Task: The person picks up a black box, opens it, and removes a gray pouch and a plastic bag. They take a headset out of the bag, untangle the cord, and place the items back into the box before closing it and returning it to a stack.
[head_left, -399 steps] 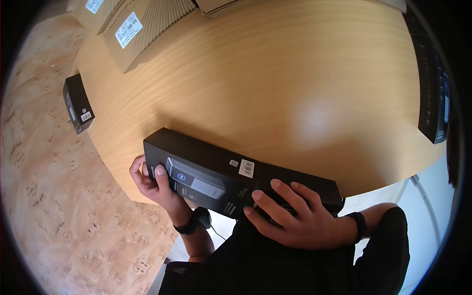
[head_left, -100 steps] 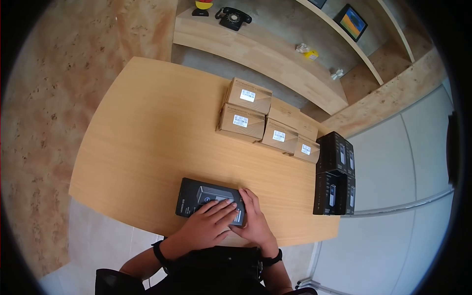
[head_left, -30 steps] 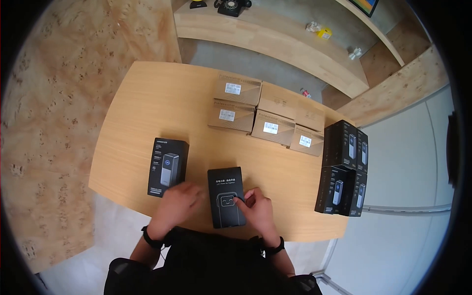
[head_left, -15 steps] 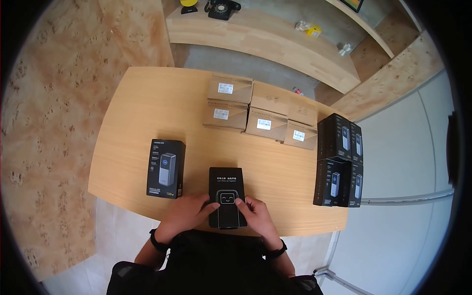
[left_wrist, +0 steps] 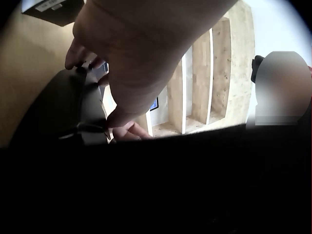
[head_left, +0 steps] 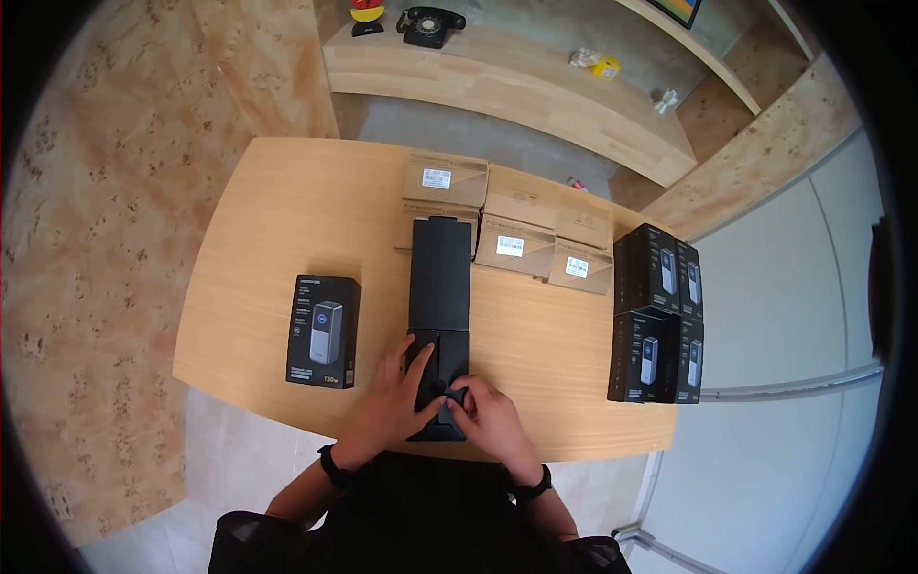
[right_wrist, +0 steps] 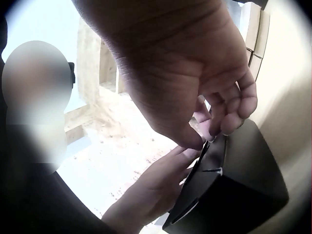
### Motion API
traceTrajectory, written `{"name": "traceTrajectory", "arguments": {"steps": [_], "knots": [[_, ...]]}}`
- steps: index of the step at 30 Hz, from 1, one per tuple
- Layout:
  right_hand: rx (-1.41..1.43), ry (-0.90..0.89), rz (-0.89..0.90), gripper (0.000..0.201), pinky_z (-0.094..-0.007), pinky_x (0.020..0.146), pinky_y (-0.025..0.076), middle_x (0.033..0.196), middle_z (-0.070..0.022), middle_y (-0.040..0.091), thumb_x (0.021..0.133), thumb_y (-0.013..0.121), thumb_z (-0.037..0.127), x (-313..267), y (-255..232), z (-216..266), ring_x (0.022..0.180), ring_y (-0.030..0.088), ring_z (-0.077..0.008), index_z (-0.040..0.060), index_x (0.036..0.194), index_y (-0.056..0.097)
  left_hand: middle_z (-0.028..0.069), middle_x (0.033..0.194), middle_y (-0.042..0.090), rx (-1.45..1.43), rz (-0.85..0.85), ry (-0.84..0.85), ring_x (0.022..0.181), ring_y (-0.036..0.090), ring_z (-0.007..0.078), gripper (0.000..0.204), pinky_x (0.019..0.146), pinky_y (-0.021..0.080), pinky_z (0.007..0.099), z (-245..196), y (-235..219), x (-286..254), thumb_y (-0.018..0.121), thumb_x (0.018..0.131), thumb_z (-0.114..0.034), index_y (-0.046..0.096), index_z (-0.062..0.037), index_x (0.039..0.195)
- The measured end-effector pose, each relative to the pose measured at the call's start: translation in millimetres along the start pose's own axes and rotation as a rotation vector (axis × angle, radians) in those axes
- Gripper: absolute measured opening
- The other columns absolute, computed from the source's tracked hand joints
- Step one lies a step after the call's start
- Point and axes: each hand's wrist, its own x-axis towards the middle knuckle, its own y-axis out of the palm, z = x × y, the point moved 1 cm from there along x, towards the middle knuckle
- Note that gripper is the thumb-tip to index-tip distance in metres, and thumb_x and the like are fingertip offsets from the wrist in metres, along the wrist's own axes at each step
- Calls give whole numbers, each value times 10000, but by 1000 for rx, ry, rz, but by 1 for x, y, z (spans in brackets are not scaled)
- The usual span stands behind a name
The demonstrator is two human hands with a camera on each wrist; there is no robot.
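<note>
A black power bank box point(head_left: 424, 430) lies on the table in front of the person, its long lid point(head_left: 440, 273) folded back toward the far side. Over the box's left half rests the left hand point(head_left: 387, 402), fingers stretched along it and thumb near the middle. The right hand point(head_left: 490, 421) has its thumb and fingers together at a dark inner flap point(head_left: 453, 393), pinching its edge. In the right wrist view these fingertips meet at the top of the black box point(right_wrist: 253, 170). The box's contents are hidden by hands and flaps.
A closed black box point(head_left: 320, 335) with a power bank picture lies to the left. Several brown cartons point(head_left: 516, 239) stand along the back, and several stacked black boxes point(head_left: 655, 316) at the right edge. Behind the wooden table point(head_left: 239, 258) is a shelf with a black telephone point(head_left: 430, 27).
The lid, closed half a second ago, now stands folded back away from the person. The left hand has moved from the box's left side onto it; the right fingers have moved inward.
</note>
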Motion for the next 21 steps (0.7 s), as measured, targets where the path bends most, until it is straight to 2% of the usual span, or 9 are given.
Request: {"name": "traceTrajectory", "arguments": {"steps": [2,6,8,9,11,14,17,18,21], "knots": [[-53,-16,-38,275,-455,600,543,749,-131,658,938,753,203,0,3,1,663,690,-345,94,1117,575,280,1595,318,-13,-28,-24,1376,440,506,847,1146,420,534,-1,8,-1,792,876,-239,379,-52,1591],[-116,3,-98,349,-493,596,534,763,-144,663,905,789,270,2,12,-3,662,682,-380,95,1088,548,283,1563,365,-117,-101,-66,1340,468,492,845,1140,429,524,-3,11,-2,754,860,-157,353,-43,1595],[-171,-3,-134,402,-461,586,514,716,-111,608,863,830,283,5,14,0,629,655,-342,83,1052,537,288,1544,390,-139,-119,-50,1329,494,473,834,1120,453,511,0,6,-3,724,861,-105,337,-31,1596],[-195,1,-148,429,-446,581,504,692,-94,581,841,850,289,4,16,3,613,641,-323,78,1035,531,289,1534,401,-233,-94,-76,1321,514,460,817,1105,470,500,4,2,-5,709,871,-77,334,-24,1594],[-231,-10,-205,447,-467,612,509,735,-116,593,822,856,311,5,15,10,657,648,-355,80,1004,520,291,1513,424,-420,-49,-128,1305,556,435,785,1076,504,477,14,-6,-9,679,889,-21,327,-9,1591],[-239,22,-215,438,-490,655,516,788,-143,602,818,843,306,5,18,13,710,653,-391,75,975,505,284,1464,455,-416,-114,-141,1268,608,403,747,1033,542,443,24,-9,-13,645,915,43,321,6,1587],[-196,16,-202,403,-481,672,527,800,-148,607,836,810,271,4,19,10,720,654,-400,60,968,494,233,1432,487,-463,-108,-233,1343,556,380,764,1085,507,436,19,-15,-14,647,908,85,331,-20,1595],[-178,5,-201,390,-474,673,531,799,-146,609,843,798,257,3,18,8,718,654,-400,53,968,490,229,1447,468,-390,-136,-218,1339,553,384,772,1082,506,436,18,-18,-15,662,905,78,335,-23,1597],[48,120,-126,313,-436,673,535,811,-140,619,880,755,161,-5,4,1,716,668,-370,36,977,486,219,1498,409,-195,-198,-157,1340,534,392,776,1074,505,434,16,-21,-16,703,898,57,360,-22,1590]]}}
